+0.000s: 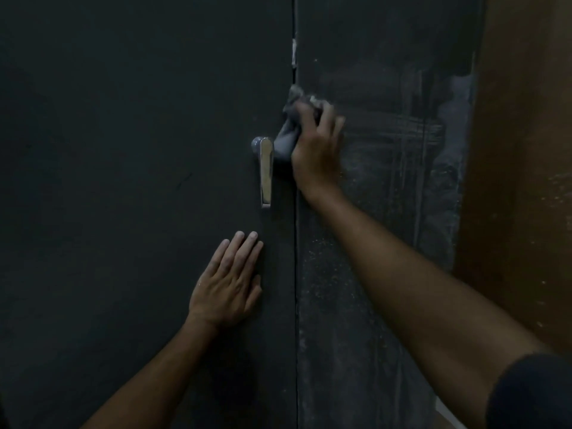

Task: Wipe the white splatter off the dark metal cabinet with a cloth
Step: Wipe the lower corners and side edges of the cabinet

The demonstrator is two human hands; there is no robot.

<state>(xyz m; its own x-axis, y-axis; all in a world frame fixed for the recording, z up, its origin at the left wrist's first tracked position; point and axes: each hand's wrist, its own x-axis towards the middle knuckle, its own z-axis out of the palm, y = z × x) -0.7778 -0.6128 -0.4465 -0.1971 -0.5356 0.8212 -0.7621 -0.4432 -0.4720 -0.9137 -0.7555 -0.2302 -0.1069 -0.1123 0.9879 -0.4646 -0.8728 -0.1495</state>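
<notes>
Centrally, chrome lever handle (265, 171) on grey hub, hanging straight down, mounted on left door (130, 181) of dark metal cabinet (365, 320); all positions below given relative to this handle.

Just right of handle: vertical seam (296, 274) between the two doors, running top to bottom of view. Small white fleck (293, 54) on seam, well above handle.

Right of handle and slightly above its hub: right hand (315, 140), back toward camera, fingers curled round bunched grey cloth (291, 131) and pressing it against right door beside seam. Lower fold of cloth touching or nearly touching handle hub; exact contact not resolvable. Pale smudge on top of cloth near fingertips. Forearm extending down and right to dark sleeve (532, 394) at lower right corner.

Below handle, slightly left: left hand (229, 283), fingers straight and close together, palm laid flat on left door, holding nothing. Fingertips near lower end of lever, not touching it. Forearm extending down and left out of view.

Farther right of handle, on right door: white splatter (445, 144) as hazy smears, vertical drip lines and horizontal streaks, densest near door's right edge; finer white speckling (322, 274) lower down, just right of seam.

Far right of handle, past cabinet edge: brown wall (526, 150) with faint pale spots.
</notes>
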